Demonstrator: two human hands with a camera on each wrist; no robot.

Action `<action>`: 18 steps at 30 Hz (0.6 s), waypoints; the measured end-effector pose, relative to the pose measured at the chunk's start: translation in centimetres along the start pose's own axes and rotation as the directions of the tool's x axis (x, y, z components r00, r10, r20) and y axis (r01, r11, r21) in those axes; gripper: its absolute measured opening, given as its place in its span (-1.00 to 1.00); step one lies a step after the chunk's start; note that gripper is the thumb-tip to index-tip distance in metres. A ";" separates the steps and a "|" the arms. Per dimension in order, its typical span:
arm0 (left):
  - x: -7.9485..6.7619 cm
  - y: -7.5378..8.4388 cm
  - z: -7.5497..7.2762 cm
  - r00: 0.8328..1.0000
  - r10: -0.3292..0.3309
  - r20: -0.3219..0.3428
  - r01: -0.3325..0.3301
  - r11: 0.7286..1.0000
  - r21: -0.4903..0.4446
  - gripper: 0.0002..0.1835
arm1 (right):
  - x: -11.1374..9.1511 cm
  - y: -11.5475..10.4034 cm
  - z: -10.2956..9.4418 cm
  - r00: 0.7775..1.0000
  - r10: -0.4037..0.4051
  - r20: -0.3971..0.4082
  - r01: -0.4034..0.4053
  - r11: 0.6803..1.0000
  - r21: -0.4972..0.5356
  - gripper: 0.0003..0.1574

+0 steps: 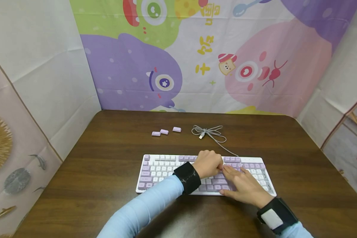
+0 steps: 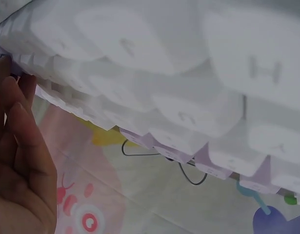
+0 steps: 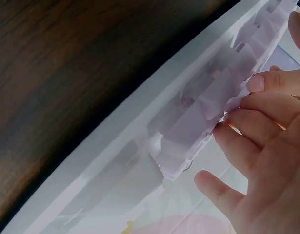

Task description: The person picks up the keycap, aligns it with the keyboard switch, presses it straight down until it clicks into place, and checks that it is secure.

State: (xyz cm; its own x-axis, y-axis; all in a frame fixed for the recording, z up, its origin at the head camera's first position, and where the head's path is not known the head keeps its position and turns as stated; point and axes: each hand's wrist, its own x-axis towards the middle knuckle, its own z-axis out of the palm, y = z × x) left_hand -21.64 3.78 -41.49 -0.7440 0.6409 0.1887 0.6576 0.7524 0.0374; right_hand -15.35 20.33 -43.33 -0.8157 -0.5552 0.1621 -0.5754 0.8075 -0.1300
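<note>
A white and lilac keyboard (image 1: 163, 168) lies on the wooden table. My left hand (image 1: 207, 164) bends down over the keys right of the middle, fingers curled and fingertips hidden from above. In the left wrist view, those curled fingers (image 2: 25, 129) reach a lilac edge among the keys; whether they pinch a keycap cannot be told. My right hand (image 1: 245, 185) rests on the right part of the keyboard, fingers extended beside the left hand, thumb by the front edge. In the right wrist view, its fingers (image 3: 237, 141) lie close to the lilac keys (image 3: 189, 131).
Three loose lilac keycaps (image 1: 177, 129) lie behind the keyboard, two of them close together. A bundled grey cable (image 1: 215, 132) with a USB plug runs to the keyboard's back edge. Beyond the brown table (image 1: 77, 175) hangs a cartoon-printed cloth (image 1: 202, 89).
</note>
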 end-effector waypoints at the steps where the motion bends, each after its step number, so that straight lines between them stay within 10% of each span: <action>1: 0.0 0.0 0.0 1.000 0.004 -0.004 -0.004 1.000 0.004 -0.90 | 0.0 0.0 0.0 1.000 0.000 -0.002 0.000 1.000 0.000 -0.12; 11: -1.5 1.9 0.6 0.985 0.151 -0.081 -0.115 0.933 0.340 -0.95 | -0.1 -0.5 0.0 1.000 0.017 0.014 -0.016 1.000 -0.014 -0.15; 18: -2.5 2.2 0.6 0.983 0.151 -0.100 -0.115 0.948 0.298 -0.90 | 0.1 -0.6 -0.2 1.000 0.009 0.004 -0.009 1.000 -0.003 -0.26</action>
State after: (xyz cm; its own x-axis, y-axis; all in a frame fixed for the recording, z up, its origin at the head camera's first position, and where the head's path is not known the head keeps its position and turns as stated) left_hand -18.34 3.92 -42.45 -0.6205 0.7289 0.2894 0.6738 0.6843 -0.2787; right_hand -15.07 19.79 -43.01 -0.8210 -0.5489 0.1571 -0.5680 0.8129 -0.1283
